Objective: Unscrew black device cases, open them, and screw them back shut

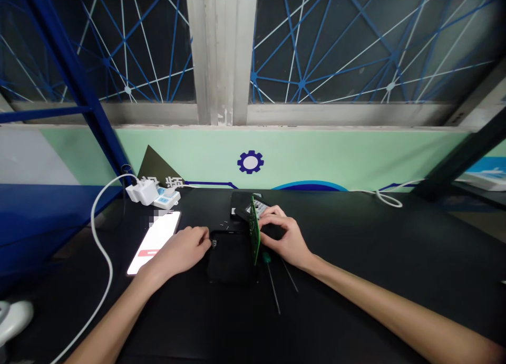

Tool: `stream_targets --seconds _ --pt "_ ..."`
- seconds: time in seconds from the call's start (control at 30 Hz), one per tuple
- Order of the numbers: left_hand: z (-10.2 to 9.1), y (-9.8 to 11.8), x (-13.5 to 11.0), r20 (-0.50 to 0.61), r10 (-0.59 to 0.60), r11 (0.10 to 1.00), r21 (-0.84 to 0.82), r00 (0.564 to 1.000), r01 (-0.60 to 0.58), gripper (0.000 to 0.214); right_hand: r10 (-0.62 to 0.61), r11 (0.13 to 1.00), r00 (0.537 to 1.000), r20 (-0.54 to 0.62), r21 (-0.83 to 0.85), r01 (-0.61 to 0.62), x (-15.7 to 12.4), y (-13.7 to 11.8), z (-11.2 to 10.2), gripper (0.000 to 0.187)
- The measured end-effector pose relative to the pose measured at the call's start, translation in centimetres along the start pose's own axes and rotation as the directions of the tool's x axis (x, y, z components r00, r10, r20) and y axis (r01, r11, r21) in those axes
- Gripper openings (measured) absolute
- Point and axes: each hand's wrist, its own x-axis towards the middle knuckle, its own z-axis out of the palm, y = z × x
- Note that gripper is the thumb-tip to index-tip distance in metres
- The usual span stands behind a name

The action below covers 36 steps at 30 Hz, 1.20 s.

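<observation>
— Where's the board?
— The green board (255, 236) stands on edge on the black table (356, 279), just right of a black case (231, 258). The right hand (283, 236) clasps it, fingers curled against its right face.
— And the left hand (184, 249)?
— Its fingers are drawn together at the case's left corner. Whether they pinch it, I can't tell.
— Any writing?
— A blue gear (250, 162) on the wall. The phone (155, 241) shows a red bar, its text unreadable. A screwdriver (272, 279) lies near.
</observation>
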Motion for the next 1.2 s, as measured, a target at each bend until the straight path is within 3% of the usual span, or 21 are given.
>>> stream_targets --seconds 0.47,1.2 --pt "-0.01 0.05 0.02 0.000 -0.002 1.000 0.011 1.000 0.002 0.026 -0.080 0.978 0.972 0.220 -0.171 0.119 -0.16 -0.47 0.15 0.008" --pt "0.29 -0.22 0.22 -0.007 0.021 1.000 0.006 1.000 -0.021 0.027 -0.036 0.967 0.961 0.274 -0.232 0.102 0.30 -0.99 -0.23 0.008"
